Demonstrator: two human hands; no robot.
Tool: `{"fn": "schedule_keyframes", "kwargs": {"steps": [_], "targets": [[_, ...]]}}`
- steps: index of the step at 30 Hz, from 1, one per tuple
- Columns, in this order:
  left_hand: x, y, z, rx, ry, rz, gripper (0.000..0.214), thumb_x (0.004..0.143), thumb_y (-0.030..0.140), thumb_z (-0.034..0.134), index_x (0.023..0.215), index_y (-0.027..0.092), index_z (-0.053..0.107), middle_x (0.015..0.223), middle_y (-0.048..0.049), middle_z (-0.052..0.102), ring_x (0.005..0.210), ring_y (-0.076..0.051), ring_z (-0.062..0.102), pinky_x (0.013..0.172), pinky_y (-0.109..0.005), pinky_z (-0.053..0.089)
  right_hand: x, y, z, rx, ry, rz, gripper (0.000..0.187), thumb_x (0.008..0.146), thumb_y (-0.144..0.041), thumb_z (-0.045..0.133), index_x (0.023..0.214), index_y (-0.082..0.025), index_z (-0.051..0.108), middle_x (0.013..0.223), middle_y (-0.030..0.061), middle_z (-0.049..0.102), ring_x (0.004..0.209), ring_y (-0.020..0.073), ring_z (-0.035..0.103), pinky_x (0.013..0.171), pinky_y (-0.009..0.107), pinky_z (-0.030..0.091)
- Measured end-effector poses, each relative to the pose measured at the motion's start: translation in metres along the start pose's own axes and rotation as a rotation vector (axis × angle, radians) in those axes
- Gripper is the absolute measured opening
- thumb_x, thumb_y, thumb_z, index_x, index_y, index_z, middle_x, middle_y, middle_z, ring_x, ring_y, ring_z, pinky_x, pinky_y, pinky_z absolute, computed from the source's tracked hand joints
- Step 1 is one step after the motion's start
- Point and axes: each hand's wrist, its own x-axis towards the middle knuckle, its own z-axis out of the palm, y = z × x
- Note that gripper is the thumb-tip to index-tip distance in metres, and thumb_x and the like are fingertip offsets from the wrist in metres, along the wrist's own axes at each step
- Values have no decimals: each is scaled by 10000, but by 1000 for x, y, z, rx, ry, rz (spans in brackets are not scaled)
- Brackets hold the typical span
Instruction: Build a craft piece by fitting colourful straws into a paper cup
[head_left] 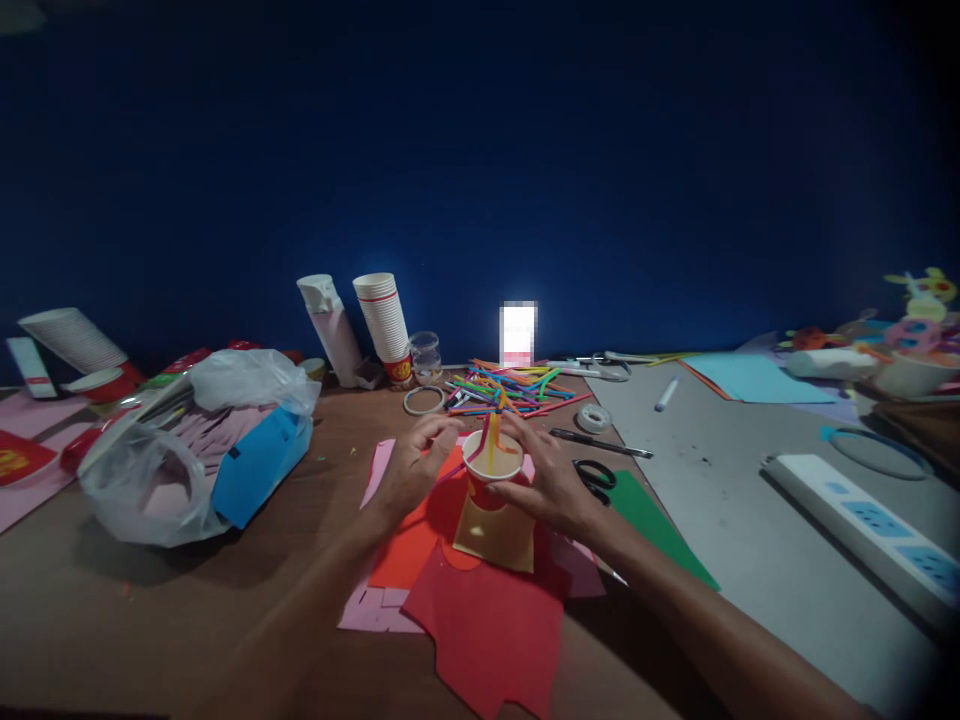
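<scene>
A small red and white paper cup (491, 472) stands on sheets of coloured paper (487, 610) at the table's middle, with coloured sticks (493, 440) poking up out of it. My right hand (547, 480) curls round the cup's right side. My left hand (416, 465) hovers at the cup's left, fingers bent, fingertips near the rim and the sticks. A tan paper piece (495, 540) lies against the cup's front.
A pile of coloured sticks (517, 388) lies behind the cup. Black scissors (596, 476), a pen (600, 443) and tape rolls (594, 417) sit to the right. A plastic bag with paper (202, 450) is on the left, stacked cups (384, 320) at the back, a power strip (862, 525) on the right.
</scene>
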Motion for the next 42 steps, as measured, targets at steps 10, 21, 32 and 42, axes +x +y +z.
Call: {"fn": "schedule_keyframes", "kwargs": {"steps": [10, 21, 32, 42], "targets": [[-6, -20, 4, -94, 24, -162, 207, 746, 318, 543, 829, 179, 672, 839, -55, 679, 742, -169, 596, 644, -255, 454, -1, -2, 5, -95, 58, 52, 803, 699, -417, 639, 1373, -229, 245, 1155, 95, 579, 1021, 279, 518, 855, 423, 369], [-9, -13, 1, -146, 136, -316, 291, 789, 370, 457, 795, 151, 650, 805, -68, 659, 748, -171, 586, 558, -230, 438, 1, 3, 2, -95, 79, 60, 809, 705, -415, 635, 1372, -216, 224, 1122, 91, 599, 1004, 269, 536, 904, 443, 329], [-4, -34, 10, -317, 182, -296, 299, 712, 377, 525, 526, 148, 481, 575, 3, 534, 531, -96, 479, 464, -189, 361, -2, 3, 6, -108, 119, 41, 750, 707, -412, 625, 1348, -211, 291, 1130, 102, 584, 1001, 273, 521, 861, 424, 384], [-3, -63, 15, -443, 175, -373, 410, 754, 498, 475, 537, 150, 482, 494, 12, 485, 448, -94, 435, 437, -211, 322, -14, 11, 23, -85, 155, -82, 745, 687, -416, 661, 1317, -187, 335, 1206, 138, 501, 1079, 298, 453, 911, 456, 376]]}}
